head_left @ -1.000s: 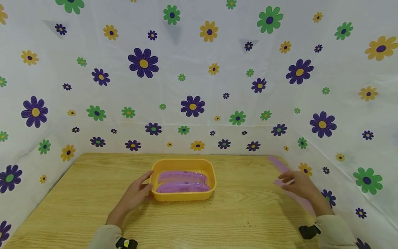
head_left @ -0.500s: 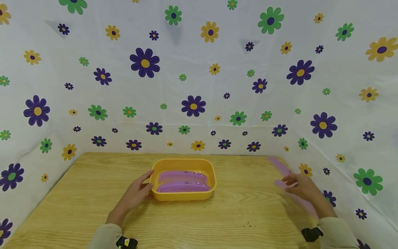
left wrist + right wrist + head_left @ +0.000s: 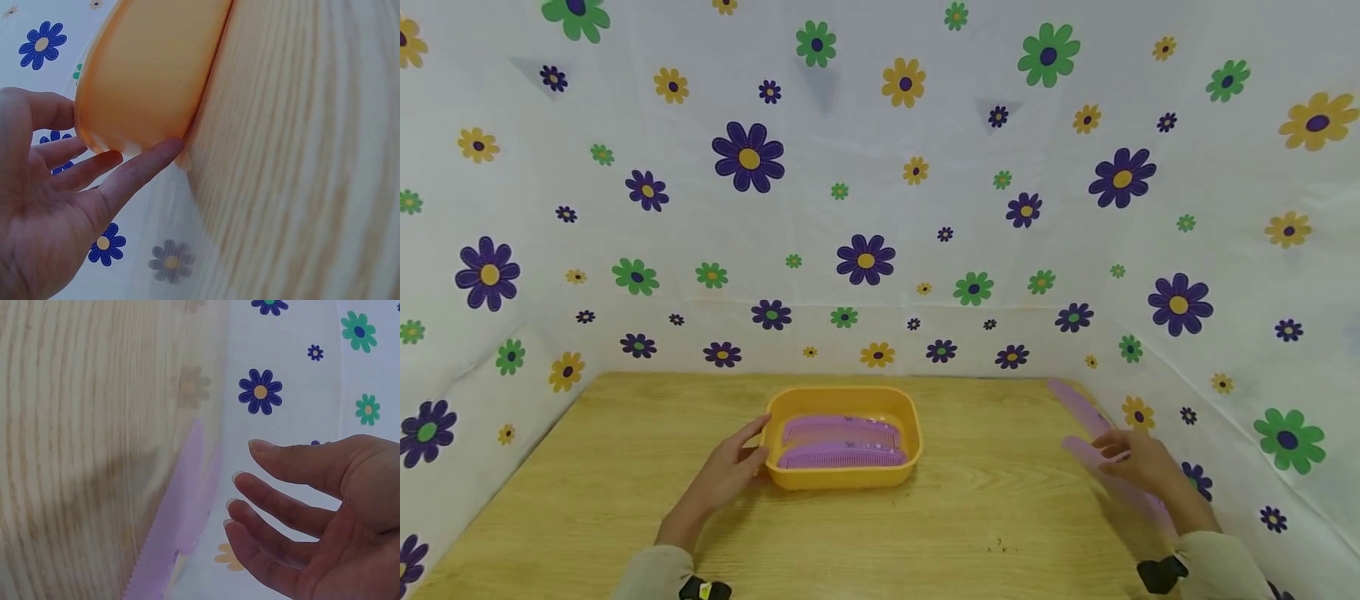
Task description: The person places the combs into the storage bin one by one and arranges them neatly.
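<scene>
Two purple combs lie side by side in a yellow tray (image 3: 841,477), the nearer comb (image 3: 842,455) in front of the farther one (image 3: 841,429). My left hand (image 3: 718,475) touches the tray's left end with its fingertips; in the left wrist view the fingers of the hand (image 3: 69,187) rest against the tray wall (image 3: 150,75). At the table's right edge lie two more purple combs, one (image 3: 1078,405) behind the other (image 3: 1082,451). Above them hovers my right hand (image 3: 1142,467), its fingers loosely bent and holding nothing; in the right wrist view a gap separates the hand (image 3: 312,519) from the comb (image 3: 165,531).
The wooden table (image 3: 820,542) has small dark specks (image 3: 1000,546) near its front right. A white cloth (image 3: 880,208) with coloured flowers stands behind the table and along both sides. Each sleeve has a dark device at the wrist.
My right hand has moved slightly to the right and toward me above the combs. The left hand stays at the tray, and the combs have not visibly moved.
</scene>
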Available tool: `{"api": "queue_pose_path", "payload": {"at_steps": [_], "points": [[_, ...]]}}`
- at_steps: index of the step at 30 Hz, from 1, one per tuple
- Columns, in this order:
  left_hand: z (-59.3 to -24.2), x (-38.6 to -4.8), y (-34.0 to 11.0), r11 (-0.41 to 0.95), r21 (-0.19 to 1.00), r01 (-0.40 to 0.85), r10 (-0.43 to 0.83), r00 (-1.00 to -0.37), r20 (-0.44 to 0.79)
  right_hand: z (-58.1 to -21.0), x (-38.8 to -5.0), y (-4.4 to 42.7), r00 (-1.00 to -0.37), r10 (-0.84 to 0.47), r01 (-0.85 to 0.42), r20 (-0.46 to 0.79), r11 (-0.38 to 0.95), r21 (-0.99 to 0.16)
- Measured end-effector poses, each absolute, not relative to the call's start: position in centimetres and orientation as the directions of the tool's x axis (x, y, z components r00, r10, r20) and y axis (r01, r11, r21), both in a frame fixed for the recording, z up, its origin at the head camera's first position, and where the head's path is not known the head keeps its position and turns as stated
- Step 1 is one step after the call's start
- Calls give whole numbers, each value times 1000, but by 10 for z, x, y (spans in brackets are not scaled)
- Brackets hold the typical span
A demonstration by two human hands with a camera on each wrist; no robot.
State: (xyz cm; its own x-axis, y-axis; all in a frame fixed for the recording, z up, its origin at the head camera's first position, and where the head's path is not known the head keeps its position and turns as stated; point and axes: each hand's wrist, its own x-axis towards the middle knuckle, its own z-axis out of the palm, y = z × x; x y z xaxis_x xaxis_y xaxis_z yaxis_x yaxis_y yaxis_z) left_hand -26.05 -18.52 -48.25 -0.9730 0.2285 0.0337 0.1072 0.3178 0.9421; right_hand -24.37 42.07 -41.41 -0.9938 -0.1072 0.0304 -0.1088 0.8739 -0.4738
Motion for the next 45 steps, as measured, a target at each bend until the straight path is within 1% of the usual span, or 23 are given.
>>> {"api": "queue_pose_path", "payload": {"at_steps": [3, 9, 17, 22, 30, 34, 37, 45], "points": [[-483, -260, -185, 314, 944, 101, 225, -974, 30, -417, -243, 426, -995, -99, -93, 11, 874, -477], [-482, -259, -185, 297, 949, 102, 227, -973, 34, -424, -247, 437, -998, -47, -19, -47, 879, -476], [-482, -260, -185, 319, 942, 106, 221, -975, 35, -431, -251, 449, -995, 38, 78, -94, 879, -470], [-481, -260, -185, 313, 944, 105, 222, -974, 34, -432, -252, 451, -994, 56, 96, -99, 876, -472], [-481, -260, -185, 314, 944, 99, 222, -975, 28, -437, -251, 457, -994, 48, 85, -98, 907, -413], [-481, -260, -184, 325, 942, 84, 206, -978, 16, -439, -249, 458, -990, 58, 105, -128, 908, -405], [-482, -261, -184, 327, 941, 88, 210, -977, 19, -441, -249, 460, -987, 69, 124, -147, 904, -409], [-486, -263, -185, 307, 947, 97, 220, -975, 29, -447, -250, 461, -985, 82, 140, -151, 893, -428]]}}
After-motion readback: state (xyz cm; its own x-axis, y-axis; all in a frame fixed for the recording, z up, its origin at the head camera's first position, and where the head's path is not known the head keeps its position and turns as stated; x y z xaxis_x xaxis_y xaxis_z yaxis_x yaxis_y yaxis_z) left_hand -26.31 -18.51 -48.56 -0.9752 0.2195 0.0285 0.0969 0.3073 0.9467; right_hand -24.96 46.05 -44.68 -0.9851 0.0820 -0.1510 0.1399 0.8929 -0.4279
